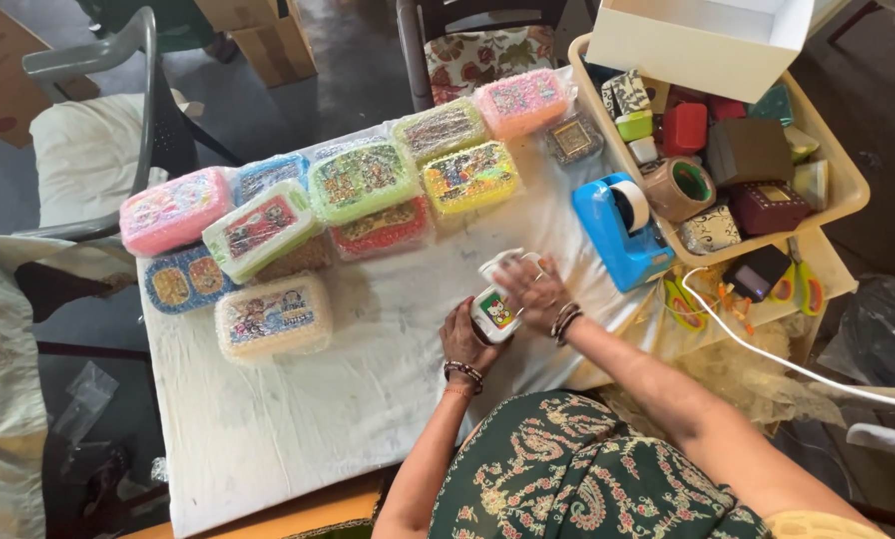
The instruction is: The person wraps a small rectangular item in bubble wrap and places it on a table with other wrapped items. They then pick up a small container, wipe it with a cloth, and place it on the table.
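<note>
Head view, looking down on a table w/ white cloth [298,419]. Both hands meet near centre of cloth: left hand [464,339] cups a small white bottle [495,307] w/ a colourful cartoon sticker from below/near side, fingers wrapped round it; right hand [533,289] sits on top/far side of same bottle, fingers curled over its cap end, so both are closed on it. Bottle is tilted, lifted just off the cloth or touching it, can't tell which. Beaded bracelets on both wrists; green patterned garment [577,479] at near edge. Far-left of hands: a cluster of bubble-wrapped lunch boxes, some stacked & overlapping: pink one [173,210] at far left, blue one [183,284] just near it, white/green one w/ red picture [258,230], green one [363,180], yellow one [470,178], red one [383,232] partly under green, another pink [522,102] at far end, & a pale one [273,317] lying apart nearer the person. Right of hands, just beside: blue tape dispenser [619,230] w/ roll fitted. Further right, a beige tray [847,180] full of small boxes plus a brown tape roll [679,188]; white open box [702,40] sits on its far edge. Near the tray: scissors w/ green-yellow handles [802,284] & a white cable [767,354] running off right. Grey chair [118,60] w/ white cushion far left.
</note>
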